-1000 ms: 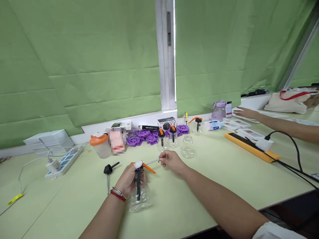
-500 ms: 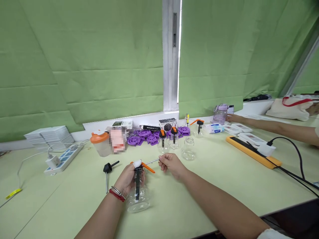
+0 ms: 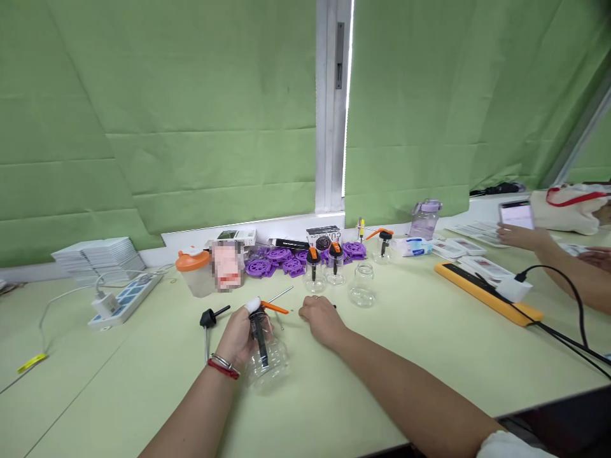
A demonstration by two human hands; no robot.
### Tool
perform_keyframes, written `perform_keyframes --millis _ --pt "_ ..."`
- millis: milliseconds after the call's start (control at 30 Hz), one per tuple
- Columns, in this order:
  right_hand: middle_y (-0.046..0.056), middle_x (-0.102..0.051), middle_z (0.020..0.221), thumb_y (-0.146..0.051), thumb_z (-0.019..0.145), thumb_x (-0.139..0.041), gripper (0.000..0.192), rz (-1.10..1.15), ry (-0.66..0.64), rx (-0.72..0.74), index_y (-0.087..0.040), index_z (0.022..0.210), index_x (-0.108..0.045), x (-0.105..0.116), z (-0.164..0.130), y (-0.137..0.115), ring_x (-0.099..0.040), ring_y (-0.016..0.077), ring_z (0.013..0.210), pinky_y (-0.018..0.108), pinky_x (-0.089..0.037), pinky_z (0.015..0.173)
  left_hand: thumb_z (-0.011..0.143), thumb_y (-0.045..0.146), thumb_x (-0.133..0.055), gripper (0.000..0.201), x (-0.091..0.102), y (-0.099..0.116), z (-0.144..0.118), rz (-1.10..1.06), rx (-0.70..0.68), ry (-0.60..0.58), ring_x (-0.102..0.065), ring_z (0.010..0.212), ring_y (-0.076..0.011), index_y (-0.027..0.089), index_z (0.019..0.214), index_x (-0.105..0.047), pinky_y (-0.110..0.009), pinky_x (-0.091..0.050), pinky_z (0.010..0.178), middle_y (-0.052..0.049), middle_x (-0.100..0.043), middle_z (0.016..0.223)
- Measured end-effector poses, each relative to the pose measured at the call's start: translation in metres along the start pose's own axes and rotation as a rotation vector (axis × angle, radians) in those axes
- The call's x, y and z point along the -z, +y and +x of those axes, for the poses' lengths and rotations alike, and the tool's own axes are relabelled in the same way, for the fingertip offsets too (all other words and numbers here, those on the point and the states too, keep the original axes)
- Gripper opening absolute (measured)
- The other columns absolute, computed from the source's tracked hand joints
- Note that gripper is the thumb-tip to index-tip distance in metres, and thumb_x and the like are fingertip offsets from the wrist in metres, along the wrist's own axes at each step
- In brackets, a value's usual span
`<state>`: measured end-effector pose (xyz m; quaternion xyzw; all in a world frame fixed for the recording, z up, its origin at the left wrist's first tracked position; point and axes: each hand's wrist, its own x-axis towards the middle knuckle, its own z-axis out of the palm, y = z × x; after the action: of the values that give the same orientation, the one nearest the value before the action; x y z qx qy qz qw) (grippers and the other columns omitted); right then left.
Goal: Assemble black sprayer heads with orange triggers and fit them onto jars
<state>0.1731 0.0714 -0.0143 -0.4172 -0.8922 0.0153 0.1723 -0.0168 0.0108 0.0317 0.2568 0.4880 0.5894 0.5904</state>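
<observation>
My left hand (image 3: 242, 331) grips a clear glass bottle (image 3: 268, 366) around its neck, thumb on top; the thumb end is white. The bottle is tilted, with a black tube (image 3: 261, 343) inside and an orange lever (image 3: 274, 308) at its top. A thin metal rod (image 3: 280, 294) sticks out beyond the lever. My right hand (image 3: 322, 320) is low over the table, right of the bottle, fingers curled together. A small dark tip (image 3: 335, 306) shows beside it; what the fingers hold is hidden. A tiny speck (image 3: 292, 310) lies between the hands.
A black funnel-like part (image 3: 209, 318) lies left. Behind stand two orange-topped bottles (image 3: 314, 273), an open glass jar (image 3: 361, 289), another lever bottle (image 3: 383, 245) and purple parts (image 3: 260, 267). Power strips (image 3: 487, 292) lie right and left. Another person's hand (image 3: 522, 236) holds a phone (image 3: 518, 214).
My right hand has let go of the rod's end and lowered toward the table. The bottle has tilted in my left hand. The other person's hand has moved right with a phone.
</observation>
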Motion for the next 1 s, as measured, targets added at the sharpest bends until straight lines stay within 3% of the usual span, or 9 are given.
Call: perform_keyframes --millis 167,367,467,567,667,733,800,867,1000 --pt "0.007 -0.060 0.085 -0.003 0.077 -0.050 0.020 -0.159 -0.058 0.004 -0.015 0.075 -0.066 -0.003 0.001 -0.005 -0.051 0.0176 0.081 0.029 -0.029 0.068 0.076 0.030 -0.061 0.017 0.003 -0.003 0.004 -0.014 0.001 -0.019 -0.057 0.042 -0.0154 0.015 0.075 -0.052 -0.023 -0.041 0.038 0.000 -0.055 0.050" --pt "0.007 -0.060 0.085 -0.007 0.081 -0.048 0.021 -0.055 -0.009 -0.026 -0.015 0.073 -0.065 0.001 0.001 0.000 -0.052 0.0176 0.081 0.029 -0.033 0.070 0.077 0.029 -0.058 0.016 0.002 0.002 -0.001 -0.061 -0.033 0.017 -0.060 0.047 -0.0185 0.013 0.075 -0.054 -0.027 -0.046 0.039 -0.004 -0.060 0.055" --pt "0.008 -0.061 0.086 -0.016 0.087 -0.044 0.025 0.202 0.126 -0.085 -0.016 0.074 -0.065 0.010 -0.003 0.001 -0.054 0.0175 0.083 0.030 -0.037 0.075 0.077 0.026 -0.058 0.014 0.000 0.004 -0.003 -0.118 -0.106 0.057 -0.062 0.050 -0.0188 0.013 0.073 -0.055 -0.030 -0.051 0.045 -0.005 -0.061 0.057" --pt "0.007 -0.062 0.084 -0.041 0.093 -0.037 0.038 0.675 0.164 -0.191 -0.016 0.080 -0.063 0.021 -0.011 -0.002 -0.057 0.0172 0.079 0.030 -0.041 0.072 0.077 0.026 -0.062 0.014 0.000 0.003 0.000 -0.233 -0.242 0.023 -0.066 0.062 -0.0197 0.012 0.078 -0.059 -0.034 -0.056 0.061 -0.005 -0.064 0.064" --pt "0.007 -0.063 0.081 -0.066 0.086 -0.027 0.058 1.273 -0.149 -0.301 -0.018 0.103 -0.054 0.027 -0.018 -0.009 -0.062 0.0185 0.069 0.029 -0.044 0.057 0.074 0.030 -0.069 0.020 0.002 -0.002 0.004 -0.327 -0.355 -0.056 -0.067 0.080 -0.0195 0.014 0.084 -0.061 -0.033 -0.054 0.076 -0.005 -0.068 0.077" --pt "0.005 -0.063 0.081 -0.072 0.081 -0.030 0.062 1.554 -0.352 -0.318 -0.021 0.115 -0.042 0.029 -0.021 -0.013 -0.066 0.0207 0.068 0.028 -0.046 0.052 0.071 0.031 -0.073 0.024 0.003 -0.006 0.006 -0.328 -0.386 -0.094 -0.066 0.088 -0.0186 0.015 0.086 -0.062 -0.030 -0.052 0.080 -0.004 -0.068 0.084" --pt "0.002 -0.062 0.079 -0.069 0.078 -0.045 0.058 1.658 -0.409 -0.332 -0.023 0.112 -0.039 0.030 -0.022 -0.017 -0.067 0.0206 0.068 0.028 -0.048 0.052 0.067 0.029 -0.076 0.027 0.003 -0.009 0.007 -0.284 -0.389 -0.130 -0.064 0.094 -0.0182 0.017 0.086 -0.061 -0.028 -0.050 0.081 -0.004 -0.068 0.089" --pt "0.000 -0.061 0.075 -0.061 0.074 -0.059 0.051 1.656 -0.367 -0.373 -0.022 0.103 -0.041 0.030 -0.022 -0.018 -0.067 0.0178 0.064 0.025 -0.048 0.051 0.066 0.028 -0.077 0.029 0.003 -0.009 0.006 -0.206 -0.390 -0.169 -0.062 0.097 -0.0182 0.017 0.088 -0.061 -0.027 -0.049 0.080 -0.006 -0.068 0.095" --pt "-0.003 -0.056 0.071 -0.056 0.073 -0.062 0.044 1.647 -0.278 -0.441 -0.020 0.089 -0.042 0.034 -0.021 -0.019 -0.063 0.0129 0.056 0.022 -0.046 0.047 0.075 0.040 -0.066 0.025 0.003 -0.009 0.001 0.093 -0.429 -0.171 -0.063 0.080 -0.0153 0.016 0.081 -0.060 -0.024 -0.047 0.066 -0.005 -0.067 0.086"
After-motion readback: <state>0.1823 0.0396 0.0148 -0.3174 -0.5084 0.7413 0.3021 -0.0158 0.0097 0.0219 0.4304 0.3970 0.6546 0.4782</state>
